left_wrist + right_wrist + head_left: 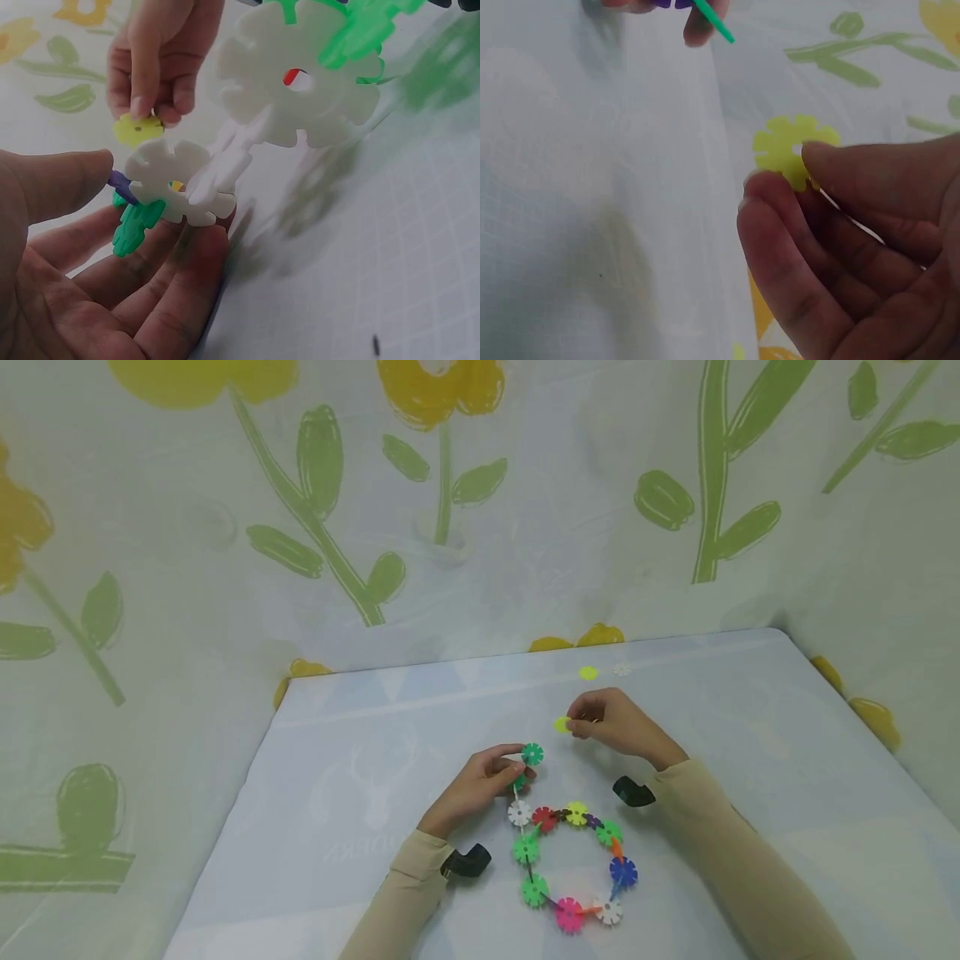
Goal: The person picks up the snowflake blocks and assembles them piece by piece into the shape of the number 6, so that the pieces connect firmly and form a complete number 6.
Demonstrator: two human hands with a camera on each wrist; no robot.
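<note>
My left hand holds the upper end of a chain of notched plastic snowflake discs. In the left wrist view its thumb presses a purple disc, joined beside a green disc and a white disc. The chain leads down to a multicoloured ring of linked discs lying on the table. To the upper right, my right hand pinches a single yellow snowflake disc between thumb and fingers. That yellow disc is apart from the chain.
Beyond the right hand, another yellow disc and a whitish disc lie near the far edge of the white table. A flower-printed cloth rises behind the table. Dark camera pieces sit at both wrists.
</note>
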